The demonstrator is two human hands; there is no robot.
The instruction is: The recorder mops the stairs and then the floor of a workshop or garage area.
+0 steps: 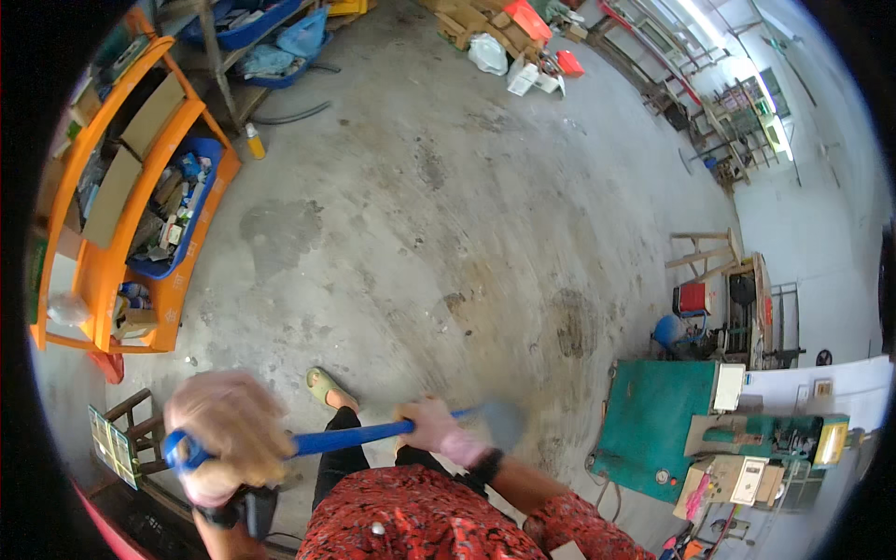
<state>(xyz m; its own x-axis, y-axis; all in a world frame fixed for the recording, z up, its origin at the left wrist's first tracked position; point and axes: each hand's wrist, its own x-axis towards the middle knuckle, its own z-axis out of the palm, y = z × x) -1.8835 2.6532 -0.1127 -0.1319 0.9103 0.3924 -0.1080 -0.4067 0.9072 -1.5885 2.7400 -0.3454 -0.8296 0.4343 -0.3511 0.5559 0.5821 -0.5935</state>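
Note:
My left hand (227,420), blurred and in what looks like a pale glove, is closed around the upper end of a long blue handle (343,440). Further along the same handle, my right hand (434,423) grips it in front of my body. The handle runs to the right and ends in a grey head (502,423), too blurred to tell its kind. Below it spreads the stained concrete floor (392,280). A green slip-on shoe (322,385) shows on one foot; the other foot is mostly hidden behind my right hand and the handle.
Orange shelving (150,294) with a full blue bin (199,238) stands at left, near a yellow bottle (255,141). Cardboard boxes and a white bag (488,54) lie at the far end. A green-topped workbench (651,420) stands at right, below a red box (693,299).

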